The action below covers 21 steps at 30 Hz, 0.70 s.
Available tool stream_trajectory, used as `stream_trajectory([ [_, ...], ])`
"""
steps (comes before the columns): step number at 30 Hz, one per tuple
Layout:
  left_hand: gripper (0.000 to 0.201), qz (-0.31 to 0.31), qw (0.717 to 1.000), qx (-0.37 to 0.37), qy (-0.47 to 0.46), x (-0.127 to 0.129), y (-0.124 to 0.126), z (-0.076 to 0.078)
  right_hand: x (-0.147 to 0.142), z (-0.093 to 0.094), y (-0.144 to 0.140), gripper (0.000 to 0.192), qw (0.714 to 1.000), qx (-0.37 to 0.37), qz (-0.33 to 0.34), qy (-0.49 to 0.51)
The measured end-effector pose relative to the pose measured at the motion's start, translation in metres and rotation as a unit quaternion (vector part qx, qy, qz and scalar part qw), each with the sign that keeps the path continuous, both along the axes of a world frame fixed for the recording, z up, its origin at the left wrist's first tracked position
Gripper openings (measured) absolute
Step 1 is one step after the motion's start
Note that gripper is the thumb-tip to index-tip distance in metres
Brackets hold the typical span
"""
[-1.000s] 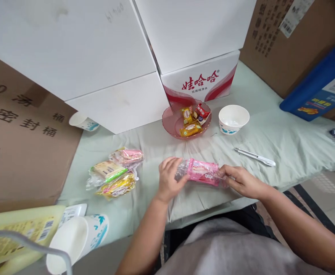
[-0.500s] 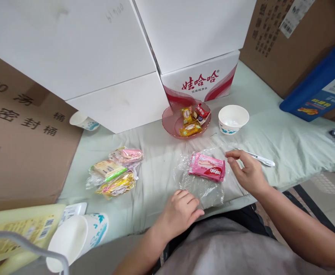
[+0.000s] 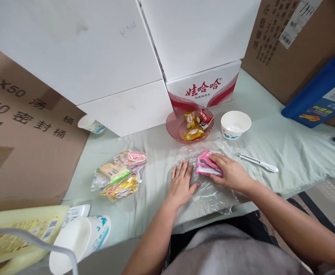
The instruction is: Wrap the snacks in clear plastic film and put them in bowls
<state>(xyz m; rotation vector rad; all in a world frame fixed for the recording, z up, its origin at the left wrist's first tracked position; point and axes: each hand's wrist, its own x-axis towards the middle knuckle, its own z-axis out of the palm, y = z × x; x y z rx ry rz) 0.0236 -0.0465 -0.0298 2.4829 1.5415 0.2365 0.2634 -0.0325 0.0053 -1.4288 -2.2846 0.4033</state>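
My right hand (image 3: 232, 173) grips pink-wrapped wafer packets (image 3: 209, 170), one edge tilted up off the clear plastic bag (image 3: 213, 198) beneath them. My left hand (image 3: 181, 183) lies flat with fingers spread on the left edge of that bag and the cloth, holding nothing. Farther left, several wrapped snacks (image 3: 118, 173) rest in a group on the cloth. Behind the bag, a pink glass bowl (image 3: 173, 128) contains yellow- and red-wrapped snacks (image 3: 194, 132). Just right of my right hand is a slim white pen-like tool (image 3: 257, 163).
A white paper bowl (image 3: 235, 131) stands right of the glass bowl. White cartons (image 3: 121, 57) and brown cardboard boxes (image 3: 21, 114) wall the back and sides. A blue jug (image 3: 313, 103) is at right; a large paper cup (image 3: 95, 233) lies tipped at front left.
My right hand has moved left and taken hold of the pink wafer packets, tilting them. My left hand has moved forward and flattened onto the bag's edge. The view has shifted slightly.
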Motion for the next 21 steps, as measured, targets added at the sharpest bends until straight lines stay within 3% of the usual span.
stream_trajectory([
  [4,0.068,-0.003,1.0,0.011,-0.008,-0.001,-0.001,-0.001,0.018,0.01,0.01,0.042,0.995,0.023,-0.097,-0.016],
  [11,0.066,-0.006,1.0,0.011,-0.02,0.001,-0.001,0.001,0.021,0.013,0.022,0.051,0.982,0.072,-0.136,-0.107],
  [14,0.066,-0.004,1.0,0.004,-0.026,0.001,-0.002,0.004,0.02,0.016,0.029,0.055,0.987,0.069,-0.087,-0.115],
  [18,0.064,-0.003,0.999,0.004,-0.038,0.002,-0.002,0.005,0.022,0.026,0.04,0.046,0.989,0.064,0.018,-0.131],
  [21,0.064,-0.005,0.999,0.003,-0.037,0.003,-0.002,0.006,0.018,0.044,0.047,0.042,0.992,0.016,0.103,-0.068],
])
